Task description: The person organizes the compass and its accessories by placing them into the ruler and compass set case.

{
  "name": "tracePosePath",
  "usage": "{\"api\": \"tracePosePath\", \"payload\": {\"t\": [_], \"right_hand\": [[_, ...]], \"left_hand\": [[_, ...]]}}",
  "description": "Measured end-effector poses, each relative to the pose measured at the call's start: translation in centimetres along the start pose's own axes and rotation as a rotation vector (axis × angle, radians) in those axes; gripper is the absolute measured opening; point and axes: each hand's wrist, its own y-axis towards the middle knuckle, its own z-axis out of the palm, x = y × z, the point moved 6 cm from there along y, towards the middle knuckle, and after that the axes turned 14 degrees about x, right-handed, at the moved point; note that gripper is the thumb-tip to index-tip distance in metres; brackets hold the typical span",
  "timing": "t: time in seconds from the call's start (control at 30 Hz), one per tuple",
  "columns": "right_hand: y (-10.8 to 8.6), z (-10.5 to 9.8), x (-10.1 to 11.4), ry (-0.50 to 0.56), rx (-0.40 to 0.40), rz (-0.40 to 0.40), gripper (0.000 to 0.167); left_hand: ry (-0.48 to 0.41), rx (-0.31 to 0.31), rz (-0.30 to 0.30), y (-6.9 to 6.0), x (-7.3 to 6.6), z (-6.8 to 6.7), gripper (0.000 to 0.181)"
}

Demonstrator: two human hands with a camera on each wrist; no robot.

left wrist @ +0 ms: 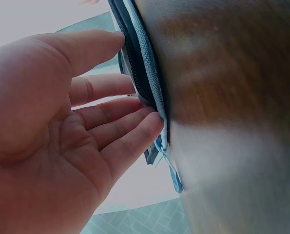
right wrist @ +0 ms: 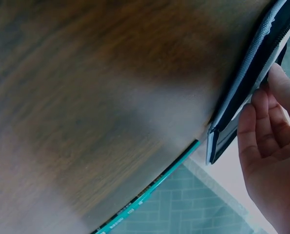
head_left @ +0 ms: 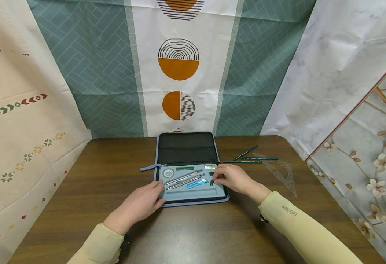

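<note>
A zippered case (head_left: 193, 201) lies unfolded on the table, its black lid (head_left: 186, 146) leaning back. Its grey tray (head_left: 179, 194) holds two silver compasses (head_left: 184, 180), a light-blue utility knife (head_left: 197, 183), a round clear disc (head_left: 168, 173), a dark green strip (head_left: 184, 168) and a white eraser (head_left: 209, 167). My left hand (head_left: 143, 201) rests on the case's near left corner, fingers fairly straight along its edge. At the tray's right side, my right hand (head_left: 234, 178) pinches a small dark green piece (head_left: 211, 182); the right wrist view hides that piece.
Several dark green pencils (head_left: 258, 158) lie right of the case, beside a clear set square (head_left: 283, 174). A blue zip pull strap (head_left: 149, 168) sticks out on the left. Patterned cloth (head_left: 107, 73) hangs behind the brown table (head_left: 113, 157).
</note>
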Motion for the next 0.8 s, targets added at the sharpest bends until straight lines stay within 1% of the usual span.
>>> {"api": "tracePosePath", "payload": {"t": [0.23,0.5,0.8], "right_hand": [[-0.16,0.12,-0.05,-0.013,0.011,0.015,0.009],[-0.21,0.13,0.02,-0.049,0.000,0.028,0.008],[-0.25,0.12,0.02,-0.051,-0.011,0.032,0.008]], "left_hand": [[-0.004,0.006,-0.003,0.01,0.00,0.01,0.029],[-0.011,0.014,-0.006,0.03,0.09,0.09,0.028],[-0.002,-0.001,0.008,0.00,0.19,0.14,0.028]]}}
